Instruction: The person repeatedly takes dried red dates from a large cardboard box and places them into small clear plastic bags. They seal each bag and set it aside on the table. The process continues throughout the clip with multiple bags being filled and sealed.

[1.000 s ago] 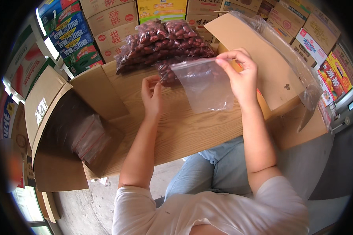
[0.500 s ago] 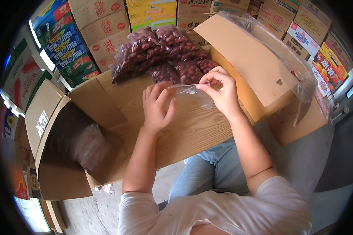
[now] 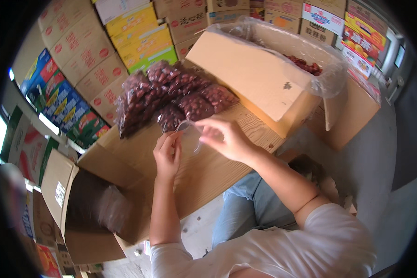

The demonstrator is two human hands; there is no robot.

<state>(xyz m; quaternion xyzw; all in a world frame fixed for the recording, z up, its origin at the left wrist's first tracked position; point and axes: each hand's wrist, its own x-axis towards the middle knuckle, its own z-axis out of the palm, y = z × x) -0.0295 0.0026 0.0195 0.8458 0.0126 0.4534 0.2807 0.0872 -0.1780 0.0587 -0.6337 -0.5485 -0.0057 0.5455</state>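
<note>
Before us, our table (image 3: 213, 173), bags (image 3: 171, 92) on its far side, carton (image 3: 90, 243) near left, box (image 3: 259, 69) far right, stacks (image 3: 90, 76) behind.

Brown cardboard cartons (image 3: 90, 67) are stacked to the left of yellow cartons (image 3: 146, 44), and blue cartons (image 3: 65, 107) are piled farther left.

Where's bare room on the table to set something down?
Bare wood shows on the brown wooden table between the left forearm, right hand and near edge. Another patch lies between that forearm and the open brown cardboard carton. The back is crowded: clear plastic bags of dark-red fruit are piled beside the large tan cardboard box.
</note>
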